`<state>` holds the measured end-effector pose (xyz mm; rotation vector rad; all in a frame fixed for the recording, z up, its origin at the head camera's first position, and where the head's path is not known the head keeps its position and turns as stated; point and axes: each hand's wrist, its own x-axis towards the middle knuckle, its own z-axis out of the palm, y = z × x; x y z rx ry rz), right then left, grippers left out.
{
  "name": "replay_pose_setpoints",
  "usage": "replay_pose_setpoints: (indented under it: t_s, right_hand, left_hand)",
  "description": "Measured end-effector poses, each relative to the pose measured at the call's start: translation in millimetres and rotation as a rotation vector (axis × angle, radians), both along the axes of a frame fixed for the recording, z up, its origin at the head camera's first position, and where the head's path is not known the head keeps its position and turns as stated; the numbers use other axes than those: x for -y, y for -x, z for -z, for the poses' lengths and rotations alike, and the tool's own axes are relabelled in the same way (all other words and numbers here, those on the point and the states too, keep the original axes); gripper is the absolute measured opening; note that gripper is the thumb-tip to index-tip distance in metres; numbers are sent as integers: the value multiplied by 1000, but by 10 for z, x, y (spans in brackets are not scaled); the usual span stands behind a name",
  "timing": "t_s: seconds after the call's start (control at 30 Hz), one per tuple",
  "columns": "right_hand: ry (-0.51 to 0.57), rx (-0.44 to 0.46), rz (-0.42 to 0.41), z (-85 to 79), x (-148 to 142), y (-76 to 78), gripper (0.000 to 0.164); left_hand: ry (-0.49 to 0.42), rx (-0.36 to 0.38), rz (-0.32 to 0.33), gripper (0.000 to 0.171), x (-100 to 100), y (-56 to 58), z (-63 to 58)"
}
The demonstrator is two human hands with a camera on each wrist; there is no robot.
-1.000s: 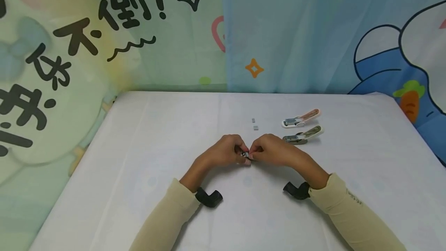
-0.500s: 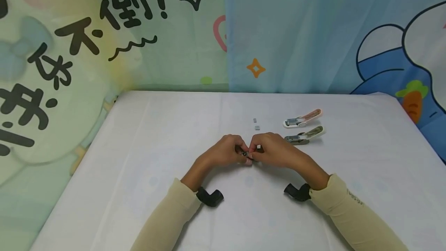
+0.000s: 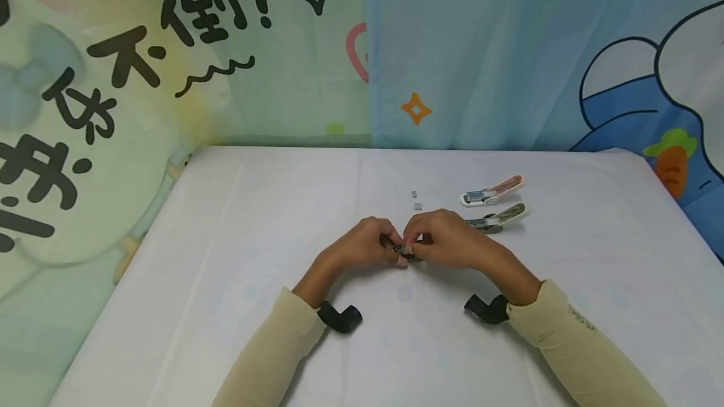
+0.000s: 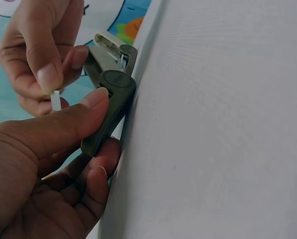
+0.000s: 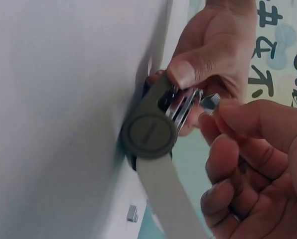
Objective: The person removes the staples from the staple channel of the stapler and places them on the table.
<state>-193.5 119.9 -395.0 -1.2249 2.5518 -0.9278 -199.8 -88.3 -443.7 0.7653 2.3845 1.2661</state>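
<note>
My left hand (image 3: pixel 367 244) grips a dark green stapler (image 5: pixel 151 134) with a round hinge and a pale handle (image 5: pixel 171 199) swung wide. The left thumb (image 4: pixel 96 99) presses along its body. On the right wrist view the stapler's metal magazine (image 5: pixel 181 112) shows exposed. Thumb and finger of my right hand (image 3: pixel 447 238) pinch a short strip of staples (image 5: pixel 211 102), held close beside the end of that magazine. From the left wrist side, the strip looks like a small white bar (image 4: pixel 56 101).
Two small staple strips (image 3: pixel 418 206) lie on the white table (image 3: pixel 254 218) beyond my hands. Right of them lie a green stapler (image 3: pixel 498 217) and a pink-and-white stapler (image 3: pixel 492 192). Printed curtains (image 3: pixel 475 49) hang behind the table's far edge.
My right hand has lifted slightly and shifted a little to the right, still pinching near the stapler. My left hand stays almost in place with the stapler.
</note>
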Motion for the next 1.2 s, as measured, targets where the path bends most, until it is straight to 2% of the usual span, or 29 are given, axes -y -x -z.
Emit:
replay_pose_setpoints:
  t_s: [0.13,0.3,0.53,0.67,0.8,0.9,1.2]
  right_hand:
    - [85,30,17,23,-48,47,14]
    - [166,44,141,47,-121,112,10]
    - [166,147,344,78,-322,277,8]
    - [153,198,398,95,-412,356,11]
    - [150,251,384,131,-455,417,17]
    - [154,266,373,162,-474,445,15]
    - [154,314,255,269,-312,561,12]
  left_hand:
    - [-6,38,-2,21,18,4,-2]
    - [-12,70,6,22,44,23,10]
    - [-21,72,13,23,56,31,56]
    - [-33,82,6,23,50,32,67]
    - [-45,90,2,22,54,39,63]
    - [-60,99,14,22,59,49,66]
    - [-60,104,23,24,93,58,84]
